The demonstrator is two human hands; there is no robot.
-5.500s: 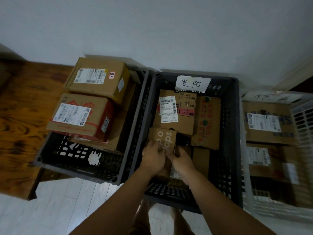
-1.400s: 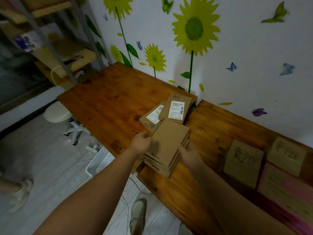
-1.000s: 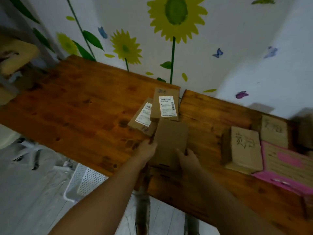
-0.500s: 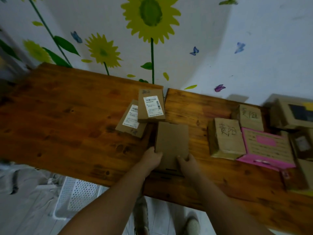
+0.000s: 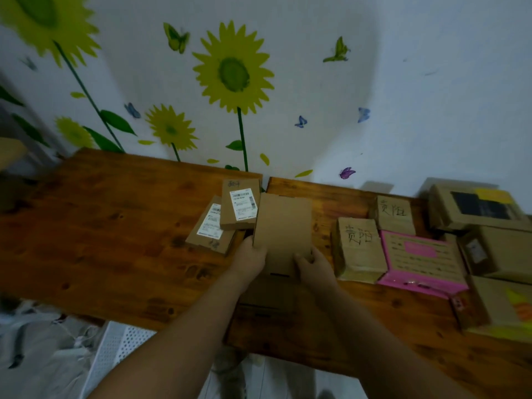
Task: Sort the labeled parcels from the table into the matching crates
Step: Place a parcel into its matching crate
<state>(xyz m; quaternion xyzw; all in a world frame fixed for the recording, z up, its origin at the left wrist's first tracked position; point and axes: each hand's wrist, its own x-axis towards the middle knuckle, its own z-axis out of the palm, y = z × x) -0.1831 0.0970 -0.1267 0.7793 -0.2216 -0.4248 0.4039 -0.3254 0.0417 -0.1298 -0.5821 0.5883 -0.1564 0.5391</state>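
One parcel [image 5: 283, 226], near end gripped by left hand [image 5: 249, 260] and right hand [image 5: 315, 267].

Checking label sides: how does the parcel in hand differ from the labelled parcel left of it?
The held parcel shows a plain face; the labelled parcel a white label. The left hand and right hand grip the held parcel; the labelled parcel lies untouched. Both: flat cardboard.
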